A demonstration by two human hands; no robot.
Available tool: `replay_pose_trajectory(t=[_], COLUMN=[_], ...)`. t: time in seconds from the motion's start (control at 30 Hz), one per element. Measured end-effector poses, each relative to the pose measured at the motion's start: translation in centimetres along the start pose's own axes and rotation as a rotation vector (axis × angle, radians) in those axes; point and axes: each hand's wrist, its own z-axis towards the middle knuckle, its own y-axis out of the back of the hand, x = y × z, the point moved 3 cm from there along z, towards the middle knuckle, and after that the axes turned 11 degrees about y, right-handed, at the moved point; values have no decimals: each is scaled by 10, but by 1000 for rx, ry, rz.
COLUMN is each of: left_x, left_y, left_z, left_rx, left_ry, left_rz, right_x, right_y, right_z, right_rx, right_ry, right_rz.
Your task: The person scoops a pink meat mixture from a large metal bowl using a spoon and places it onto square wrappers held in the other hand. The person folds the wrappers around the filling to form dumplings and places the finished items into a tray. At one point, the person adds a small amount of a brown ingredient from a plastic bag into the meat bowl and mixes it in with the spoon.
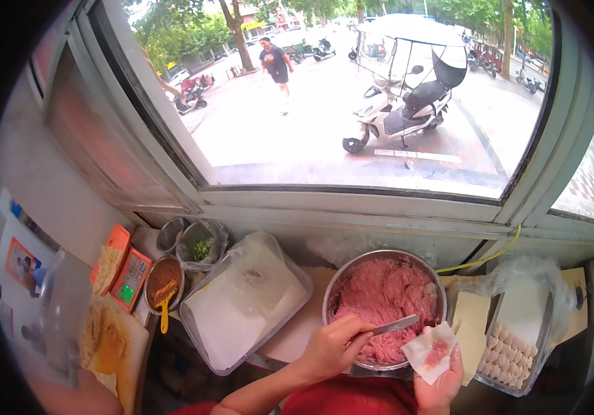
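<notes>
My left hand [334, 346] grips a flat metal spreading blade [396, 324], which points right over the bowl. A large metal bowl [329, 290] holds a mass of pink minced meat [387, 295]. My right hand [441, 388] is palm up at the bowl's lower right edge. On it lies a thin square dough wrapper [421, 367] with a smear of meat [437, 353] on it. Right of the bowl rests a stack of pale wrappers [467, 327]. Beyond it, a tray [534, 369] contains rows of folded dumplings [507, 358].
A plastic-lined tray [234, 332] stands left of the bowl. Farther left are a sauce bowl with a yellow-handled spatula [164, 311], a container of chopped greens [202, 249], a scale [131, 277] and a cutting board [133, 345]. Another person's arm [87, 391] is there. A window frame [348, 202] bounds the counter.
</notes>
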Motion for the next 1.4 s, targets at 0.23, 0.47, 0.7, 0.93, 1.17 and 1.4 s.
replay_pose_trajectory(t=[0.23,0.47,0.7,0.93,1.17,1.4], left_x=[-10,-28,-29,-24,-25,-27], left_y=[-5,-25,-17,-20,-28,-38], left_z=[-1,-12,-6,-13,-13,-13], left_rx=[199,196,-10,-10,-44,-9], left_ry=[-177,-545,-554,-502,-493,-395], left_rz=[-146,208,360,314,337,315], right_x=[8,-5,-8,-16,-11,-3], right_y=[-23,-25,-23,-15,-1,-4], right_z=[21,11,-3,0,3,6], right_rx=[53,14,59,26,145,185], right_ry=[-78,-354,-363,-203,-126,-59], right_rz=[299,375,239,149,233,128])
